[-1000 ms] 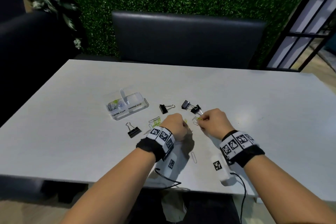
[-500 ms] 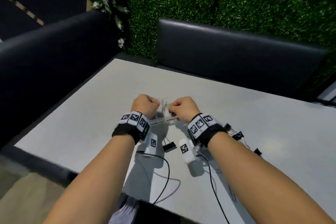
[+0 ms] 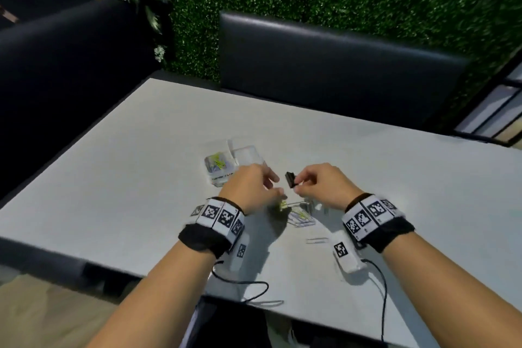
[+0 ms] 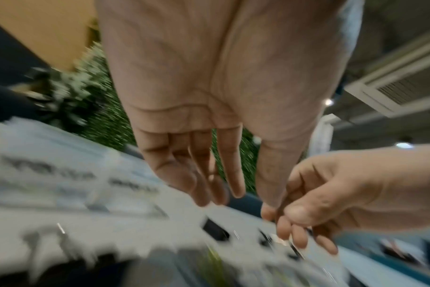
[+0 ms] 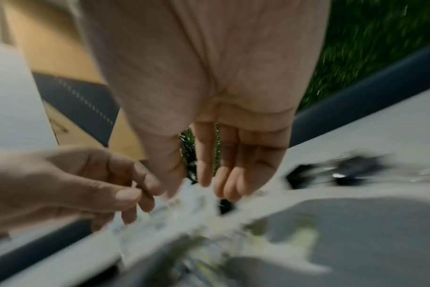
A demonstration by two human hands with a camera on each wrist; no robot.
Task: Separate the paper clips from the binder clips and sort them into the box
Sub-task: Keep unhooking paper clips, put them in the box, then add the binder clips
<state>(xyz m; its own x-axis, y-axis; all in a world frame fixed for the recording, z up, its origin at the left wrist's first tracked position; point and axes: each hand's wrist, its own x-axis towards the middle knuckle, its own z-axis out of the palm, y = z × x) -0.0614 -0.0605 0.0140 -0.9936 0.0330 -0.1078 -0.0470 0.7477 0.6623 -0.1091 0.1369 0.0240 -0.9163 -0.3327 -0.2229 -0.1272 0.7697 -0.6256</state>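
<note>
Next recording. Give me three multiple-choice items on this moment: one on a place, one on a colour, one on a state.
1. Which compartment of the clear plastic box holds the yellow-green and silver paper clips, as seen from the head camera?
A. The right one
B. The left one
C. Both equally

2. What colour is the metal binder clip nearest the fingers of the right hand?
A. Black
B. Red
C. White

3. What is the state of that binder clip?
A. Dropped in the box
B. Clamped on a sheet of paper
C. Pinched by the right hand

Answers:
1. B: the head view shows the coloured wire clips piled in the left compartment only.
2. A: the clip's body is plainly black against the pale table.
3. C: the right hand's fingertips close on it, clear of the box.
</note>
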